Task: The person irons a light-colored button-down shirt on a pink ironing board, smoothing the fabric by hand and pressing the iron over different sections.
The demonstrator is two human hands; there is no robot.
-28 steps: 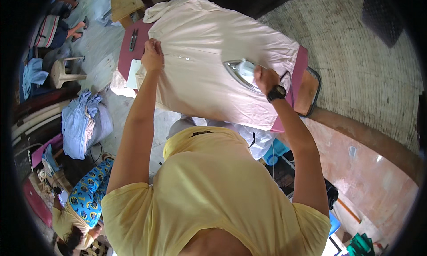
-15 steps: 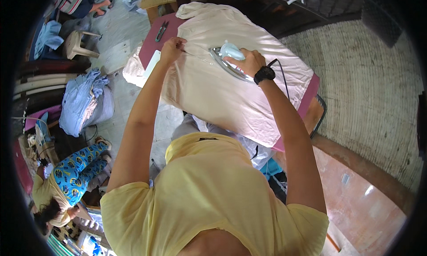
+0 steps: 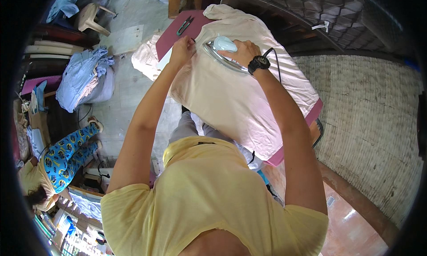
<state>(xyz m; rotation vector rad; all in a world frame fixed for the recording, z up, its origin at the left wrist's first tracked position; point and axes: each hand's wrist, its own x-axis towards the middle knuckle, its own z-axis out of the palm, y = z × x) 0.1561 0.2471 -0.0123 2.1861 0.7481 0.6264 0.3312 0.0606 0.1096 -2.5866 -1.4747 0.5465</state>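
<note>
A cream cloth garment (image 3: 231, 104) lies spread over a maroon ironing board (image 3: 171, 36). My right hand (image 3: 246, 53) is wrapped round the handle of a clothes iron (image 3: 226, 44) with a pale blue top and a silvery base. The iron rests on the cloth, its tip pointing toward my left hand (image 3: 182, 50). At the garment's left edge, the left fingers are closed in a pinch on the cloth. Green-handled thread snips (image 3: 185, 25) lie on the bare board just beyond that hand. Beside my left wrist sits a flat white thing (image 3: 165, 59), partly covered by the forearm.
The iron's dark cord (image 3: 276, 62) loops behind my right wrist. Cream cloth (image 3: 144, 58) hangs off the board's left side. A bundle of blue clothes (image 3: 84, 78) and a plastic stool (image 3: 91, 19) stand to the left. Another person (image 3: 66, 162) is at lower left.
The iron has slid leftward over the cloth, so its tip is closer to my left hand. The whole view has shifted a little. My left hand keeps its place at the cloth's edge.
</note>
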